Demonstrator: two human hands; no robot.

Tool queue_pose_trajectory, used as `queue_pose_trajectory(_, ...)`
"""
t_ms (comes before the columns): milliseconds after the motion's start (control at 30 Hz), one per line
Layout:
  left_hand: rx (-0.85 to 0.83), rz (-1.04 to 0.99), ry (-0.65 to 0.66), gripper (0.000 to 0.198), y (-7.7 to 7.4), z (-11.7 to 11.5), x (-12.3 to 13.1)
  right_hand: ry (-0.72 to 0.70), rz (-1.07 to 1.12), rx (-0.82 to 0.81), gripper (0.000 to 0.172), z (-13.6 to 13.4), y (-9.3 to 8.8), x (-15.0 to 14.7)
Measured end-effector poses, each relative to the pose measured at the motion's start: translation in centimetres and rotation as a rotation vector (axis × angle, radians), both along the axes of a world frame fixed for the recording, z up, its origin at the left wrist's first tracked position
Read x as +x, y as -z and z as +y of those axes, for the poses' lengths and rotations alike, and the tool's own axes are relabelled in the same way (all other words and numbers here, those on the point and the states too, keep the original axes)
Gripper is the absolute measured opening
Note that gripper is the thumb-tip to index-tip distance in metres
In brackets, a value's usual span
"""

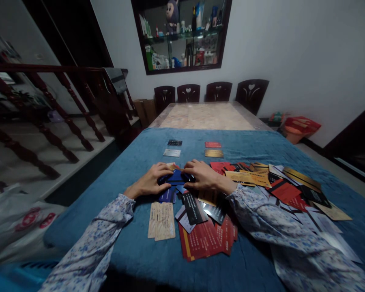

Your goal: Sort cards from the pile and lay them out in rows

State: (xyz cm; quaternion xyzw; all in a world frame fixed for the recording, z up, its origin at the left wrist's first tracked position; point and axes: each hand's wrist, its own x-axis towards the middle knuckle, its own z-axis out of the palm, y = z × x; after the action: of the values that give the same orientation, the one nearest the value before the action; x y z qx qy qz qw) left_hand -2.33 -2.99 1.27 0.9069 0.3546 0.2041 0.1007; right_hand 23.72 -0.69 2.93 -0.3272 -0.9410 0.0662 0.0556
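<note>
Here, just past red cards (197,241) whose pale lettering I can't read, the left hand (154,178) and right hand (202,175) pinch blue cards (175,177) between them over the blue cloth (130,235), a gold card (213,153) and black card (174,143), equally illegible, lying beyond.

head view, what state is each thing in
Left hand: curled, gripping the blue card
Right hand: curled, gripping it too
Blue card: held between both hands
Beige cards: flat, overlapping
Near red cards: fanned, partly covered
Card pile at right: loosely spread, overlapping
Four far cards: flat, apart
Blue cloth: spread out
</note>
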Motion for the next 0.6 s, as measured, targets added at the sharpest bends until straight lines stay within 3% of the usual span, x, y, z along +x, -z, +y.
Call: queue_pose_trajectory(600, 0.092, -0.075, 0.071, 0.023, -0.3, 0.0, 0.1, -0.15, 0.105, 0.138, 0.031, 1.1, 0.9, 0.4)
